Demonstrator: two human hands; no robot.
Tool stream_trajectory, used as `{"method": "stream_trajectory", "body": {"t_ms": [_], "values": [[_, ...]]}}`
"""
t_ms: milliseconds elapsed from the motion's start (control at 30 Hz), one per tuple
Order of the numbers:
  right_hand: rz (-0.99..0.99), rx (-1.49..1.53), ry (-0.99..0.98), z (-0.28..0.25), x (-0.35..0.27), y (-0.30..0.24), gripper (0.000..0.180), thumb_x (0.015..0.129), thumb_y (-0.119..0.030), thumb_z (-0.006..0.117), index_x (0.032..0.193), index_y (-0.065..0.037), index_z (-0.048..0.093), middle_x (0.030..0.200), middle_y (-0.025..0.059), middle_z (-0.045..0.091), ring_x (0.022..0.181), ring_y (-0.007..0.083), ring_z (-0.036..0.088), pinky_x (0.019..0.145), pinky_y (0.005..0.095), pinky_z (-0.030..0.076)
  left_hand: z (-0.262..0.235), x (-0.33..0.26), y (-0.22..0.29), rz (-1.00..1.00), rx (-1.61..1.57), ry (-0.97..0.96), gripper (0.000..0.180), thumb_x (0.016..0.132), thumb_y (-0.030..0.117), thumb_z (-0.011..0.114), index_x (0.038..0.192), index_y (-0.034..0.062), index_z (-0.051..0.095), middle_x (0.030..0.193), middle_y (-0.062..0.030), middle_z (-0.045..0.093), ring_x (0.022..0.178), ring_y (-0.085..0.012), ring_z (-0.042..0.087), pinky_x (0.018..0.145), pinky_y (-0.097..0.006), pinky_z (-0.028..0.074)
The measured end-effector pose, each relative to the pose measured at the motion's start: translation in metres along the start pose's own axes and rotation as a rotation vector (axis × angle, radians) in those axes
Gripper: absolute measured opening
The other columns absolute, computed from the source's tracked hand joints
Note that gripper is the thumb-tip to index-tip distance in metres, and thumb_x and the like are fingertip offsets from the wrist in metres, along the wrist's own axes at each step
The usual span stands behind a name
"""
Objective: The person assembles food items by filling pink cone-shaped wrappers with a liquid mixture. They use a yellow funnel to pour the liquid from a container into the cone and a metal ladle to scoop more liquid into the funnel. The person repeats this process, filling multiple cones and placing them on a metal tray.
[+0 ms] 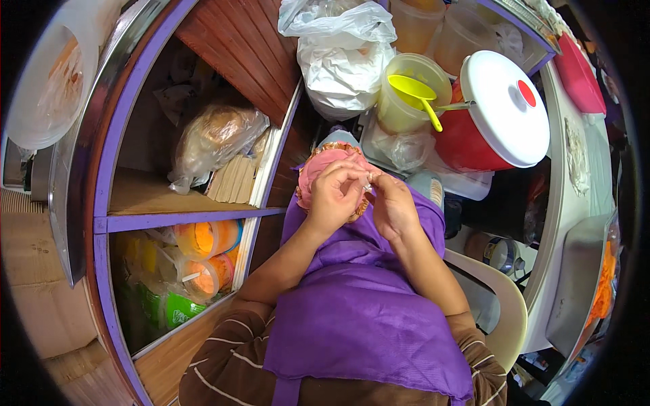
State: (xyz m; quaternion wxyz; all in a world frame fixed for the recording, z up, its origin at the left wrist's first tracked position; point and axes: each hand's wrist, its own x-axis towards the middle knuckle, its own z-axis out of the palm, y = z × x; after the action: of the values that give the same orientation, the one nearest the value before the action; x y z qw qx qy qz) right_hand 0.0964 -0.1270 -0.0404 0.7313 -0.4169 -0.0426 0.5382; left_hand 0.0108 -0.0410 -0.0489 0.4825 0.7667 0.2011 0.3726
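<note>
Both hands meet above my lap, fingertips together. My left hand [335,193] is closed in a pinch, and my right hand [395,206] pinches from the other side. Between the fingertips shows a small whitish bit [368,181], too small to name. Under and beside the left hand, a pink cloth item [318,172] with a shiny gold-brown ruffled edge lies on my lap. A purple apron [359,325] covers my lap and front.
On the left stands a purple-edged cabinet [169,222] with bagged bread [220,125] and orange-filled tubs [200,240]. Ahead are a white plastic bag [345,68], a clear tub [399,111] with a yellow-green strainer [413,88], and a red cooler [460,128] with white lid.
</note>
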Motion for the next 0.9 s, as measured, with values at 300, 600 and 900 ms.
{"method": "stream_trajectory", "body": {"t_ms": [300,600,900], "values": [[-0.666,-1.313,-0.234,0.007,0.002,-0.011,0.018,0.080,-0.017,0.057,0.088,-0.001,0.058,0.107,0.0147,0.054,0.113,0.0349,0.042,0.095,0.0454,0.029,-0.027,-0.012,-0.010,-0.245,-0.328,-0.064,0.008,0.077,-0.007,0.052,0.077,-0.0013,0.057,0.089,-0.0098,0.058,0.087,-0.0169,0.056,0.082,-0.029,0.044],[-0.708,-1.051,-0.167,0.017,0.002,0.003,0.013,0.081,-0.013,0.056,0.088,-0.002,0.060,0.106,0.0161,0.055,0.106,0.0287,0.049,0.094,0.0403,0.032,-0.021,-0.014,-0.008,-0.350,-0.696,0.097,0.004,0.085,0.000,0.047,0.082,0.0003,0.049,0.085,-0.0078,0.057,0.083,-0.0113,0.055,0.079,-0.025,0.044],[0.093,-0.014,-0.171,0.018,0.001,0.018,0.013,0.083,-0.017,0.057,0.088,-0.004,0.058,0.118,0.0109,0.046,0.112,0.0185,0.040,0.097,0.0327,0.028,-0.013,-0.017,-0.012,-0.090,-0.476,0.221,0.002,0.085,-0.001,0.049,0.085,0.0012,0.049,0.090,-0.0092,0.058,0.089,-0.0136,0.056,0.080,-0.025,0.046]]}}
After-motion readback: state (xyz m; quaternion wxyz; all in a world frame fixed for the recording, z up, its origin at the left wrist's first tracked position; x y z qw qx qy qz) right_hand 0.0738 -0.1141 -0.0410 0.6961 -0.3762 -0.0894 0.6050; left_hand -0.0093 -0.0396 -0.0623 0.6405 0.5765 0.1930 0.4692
